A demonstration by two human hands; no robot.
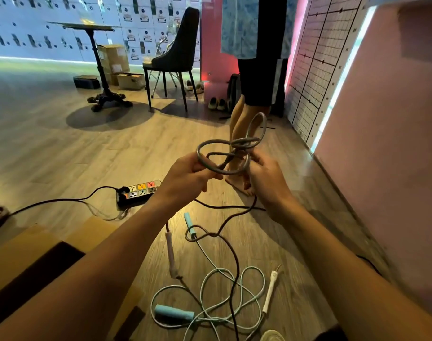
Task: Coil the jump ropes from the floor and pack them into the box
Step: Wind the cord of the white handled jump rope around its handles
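Left hand: your left hand (188,177) is raised in front of you, with its fingers curled round the near left side of the loops.
Right hand: your right hand (265,179) is level with it and just beside it, gripping the right side of the same loops, so the two hands are close together with the coil between them.
Rope in hand: the dark grey jump rope (224,155) is gathered into several uneven loops. One loop stands up above your right hand.
Loose length: a dark tail of it drops from under your right hand and snakes across the wooden floor (62,153) towards you.
Pink handle: a pale pink foam handle (170,253) hangs or lies below your left wrist on a dark cord; you cannot tell which.
Rope on floor: a pale blue jump rope (234,276) lies in loose tangled loops near your knees. One light blue foam handle (174,312) is at its near edge.
White handle: a slim white handle (269,291) lies just right of those loops.
Box: the open brown cardboard box (20,252) sits at your lower left, beside the ropes.
Around: a black power strip with coloured sockets (138,191) lies past your left forearm. A barefoot person (254,77) stands beyond the coil, and a dark chair (175,50) stands further back.
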